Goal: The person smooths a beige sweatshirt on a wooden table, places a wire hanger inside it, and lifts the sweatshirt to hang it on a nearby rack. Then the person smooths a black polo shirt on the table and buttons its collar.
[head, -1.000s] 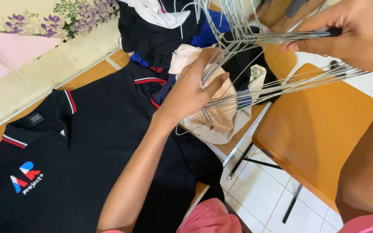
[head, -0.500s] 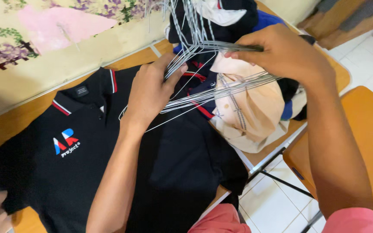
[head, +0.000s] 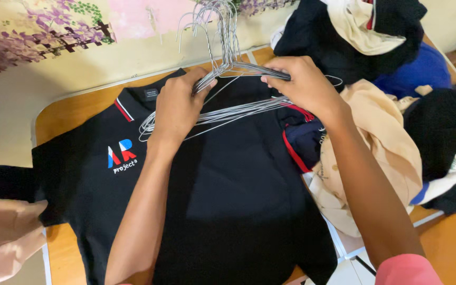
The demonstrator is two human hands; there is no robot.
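Left hand (head: 178,108) and right hand (head: 302,84), fingers clamped on a bundle of wire hangers (head: 228,79), held just above the collar end of a black polo shirt (head: 207,200) spread on the wooden table (head: 69,111). Likely snagging of tangled hooks, or several hangers slipping loose together. Crowded at right by a heap of clothes (head: 397,105).

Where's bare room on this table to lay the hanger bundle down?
Bare wood shows at the table's back-left corner, between wall and black polo shirt, and a strip front-left. The right side is crowded by the clothes pile. Both hands, left hand and right hand, hold the wire hangers.
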